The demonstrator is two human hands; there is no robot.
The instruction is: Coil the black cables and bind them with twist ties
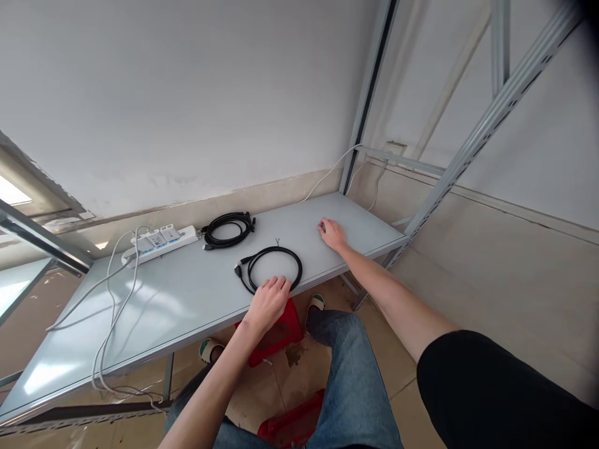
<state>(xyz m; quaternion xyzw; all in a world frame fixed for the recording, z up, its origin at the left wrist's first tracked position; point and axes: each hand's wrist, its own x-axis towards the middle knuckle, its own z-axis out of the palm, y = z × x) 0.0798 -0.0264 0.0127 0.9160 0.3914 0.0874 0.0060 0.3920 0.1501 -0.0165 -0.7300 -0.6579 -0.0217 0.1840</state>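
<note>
A loosely coiled black cable [299,268] with dark plugs at its left side lies near the shelf's front edge. My left hand [270,300] is closed over the near part of this coil, its fingertips partly hidden. Farther right, my right hand [333,234] rests low over the shelf surface with curled fingers. A small dark bit shows at its fingertips, too small to name. Just behind the coil lies a short thin twist tie [277,241]. Another, thicker coil of black cable [249,232] sits toward the wall.
At the back left, a white power strip [188,235] holds several plugged-in adapters, with white cords [112,312] trailing over the front edge. Metal posts [369,81] frame the grey shelf [196,290]. A red stool [285,333] stands below the front edge, near my feet.
</note>
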